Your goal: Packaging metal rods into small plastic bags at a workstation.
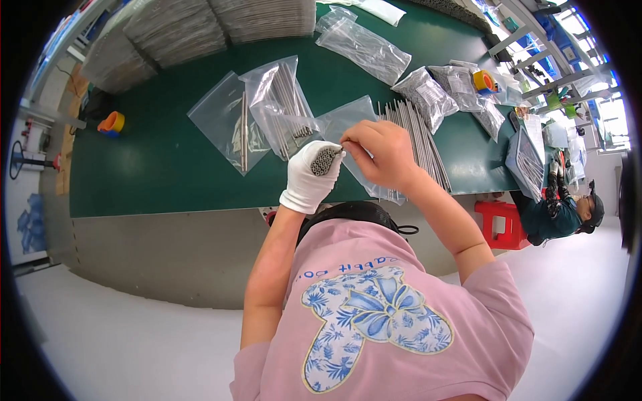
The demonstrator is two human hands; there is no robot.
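Observation:
My left hand, in a white glove, is wrapped round a bundle of thin metal tubes whose open ends point toward me. My bare right hand pinches with thumb and forefinger at the bundle's right edge; what lies between the fingertips is too small to make out. Just beyond my hands, a clear plastic bag lies partly covered by them. Many loose metal tubes lie side by side to the right. On the left, two more clear bags hold metal tubes and a few thin rods.
A green table spans the view. Wrapped stacks stand at the back left. Filled bags and a tape roll lie at the right; another tape roll sits far left. A co-worker works beyond a red stool.

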